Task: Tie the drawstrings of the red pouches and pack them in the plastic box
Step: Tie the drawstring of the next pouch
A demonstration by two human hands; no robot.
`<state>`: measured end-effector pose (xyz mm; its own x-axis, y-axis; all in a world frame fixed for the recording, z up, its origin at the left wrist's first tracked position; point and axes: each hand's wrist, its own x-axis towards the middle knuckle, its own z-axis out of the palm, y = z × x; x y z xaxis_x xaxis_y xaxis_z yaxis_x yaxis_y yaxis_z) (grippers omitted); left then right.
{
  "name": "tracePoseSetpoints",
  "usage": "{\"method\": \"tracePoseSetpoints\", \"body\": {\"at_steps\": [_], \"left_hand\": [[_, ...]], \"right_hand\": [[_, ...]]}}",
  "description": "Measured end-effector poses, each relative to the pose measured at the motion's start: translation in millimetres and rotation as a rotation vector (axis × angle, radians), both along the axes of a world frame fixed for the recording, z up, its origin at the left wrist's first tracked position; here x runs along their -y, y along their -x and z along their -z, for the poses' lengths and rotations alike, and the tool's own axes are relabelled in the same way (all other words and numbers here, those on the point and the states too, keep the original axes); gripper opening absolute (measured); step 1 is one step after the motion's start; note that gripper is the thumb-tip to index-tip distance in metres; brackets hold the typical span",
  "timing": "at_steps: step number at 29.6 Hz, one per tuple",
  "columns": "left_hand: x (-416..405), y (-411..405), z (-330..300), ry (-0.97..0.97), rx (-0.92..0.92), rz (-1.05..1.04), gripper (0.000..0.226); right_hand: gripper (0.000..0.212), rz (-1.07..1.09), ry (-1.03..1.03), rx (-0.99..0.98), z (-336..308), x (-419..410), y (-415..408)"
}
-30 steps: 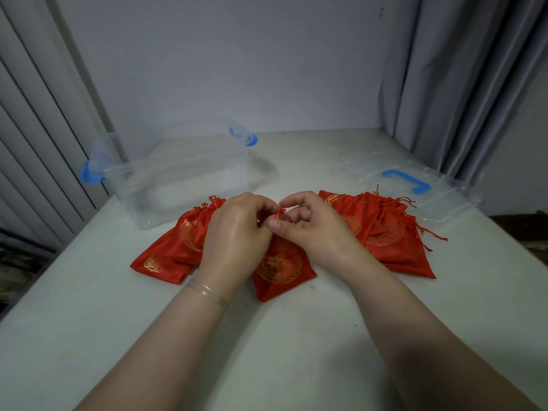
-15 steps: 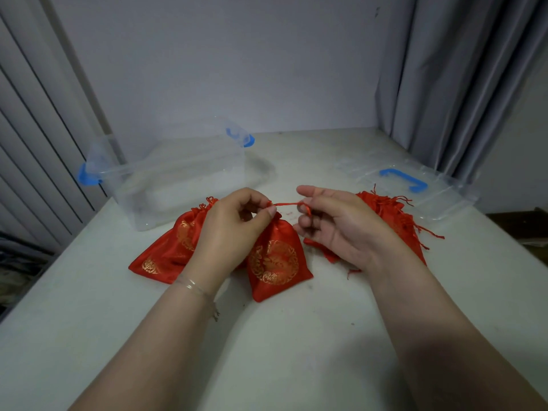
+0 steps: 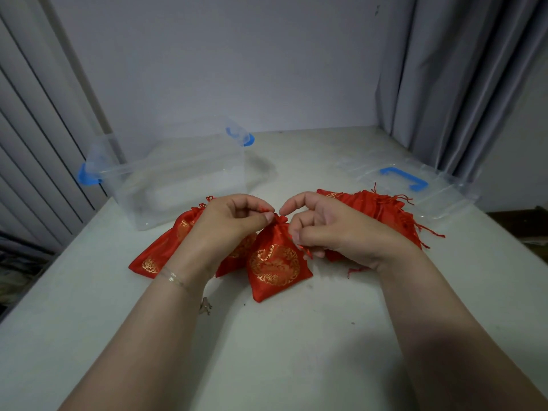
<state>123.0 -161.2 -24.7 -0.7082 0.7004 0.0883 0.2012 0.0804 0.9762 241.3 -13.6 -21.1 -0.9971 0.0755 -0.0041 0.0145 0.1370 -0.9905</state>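
Here, a white table (image 3: pixel 267 351) carries a red pouch (image 3: pixel 274 262) at centre, its gold roundel facing up and its neck gathered shut at 12 o'clock. The left hand (image 3: pixel 234 221) pinches a short red drawstring end at the neck between thumb and forefinger; the right hand (image 3: pixel 329 229), at 3 o'clock of the neck, has its fingers curled around another cord (image 3: pixel 307 251), which hangs from them beside the pouch's right edge. A thin bracelet (image 3: pixel 173 277) circles the left wrist. At 9 o'clock of the central pouch, two more pouches (image 3: pixel 160 250) lie partly under the left hand; at 2 o'clock, a pile (image 3: pixel 376 209) of pouches lies behind the right hand, loose cords trailing from it. The clear box (image 3: pixel 178 179), with blue latches, stands open at 11 o'clock; its lid (image 3: pixel 421 188), with a blue handle, lies flat at 2 o'clock, just beyond the pile.
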Motion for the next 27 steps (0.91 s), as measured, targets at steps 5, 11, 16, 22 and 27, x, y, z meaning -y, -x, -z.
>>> {"method": "tracePoseSetpoints", "body": {"at_steps": [5,11,16,22,27], "left_hand": [[1.1,-0.8,-2.2,-0.004,-0.015,0.056,0.01],[1.1,-4.2,-2.4,-0.071,-0.051,0.115,0.011],[1.4,-2.6,-1.0,-0.079,-0.069,0.107,0.011],[0.6,-2.1,-1.9,-0.105,-0.012,0.077,0.008],[-1.0,-2.6,0.1,-0.109,-0.009,0.05,0.011]], "right_hand": [[0.013,0.36,-0.247,-0.167,3.3,-4.4,6.2],[0.024,0.271,-0.475,-0.157,11.9,3.4,13.6],[0.019,0.293,-0.424,-0.207,9.8,6.3,13.1],[0.013,0.318,-0.397,-0.266,10.6,8.6,13.6],[0.014,0.317,-0.391,-0.231,10.2,8.8,12.9]]}}
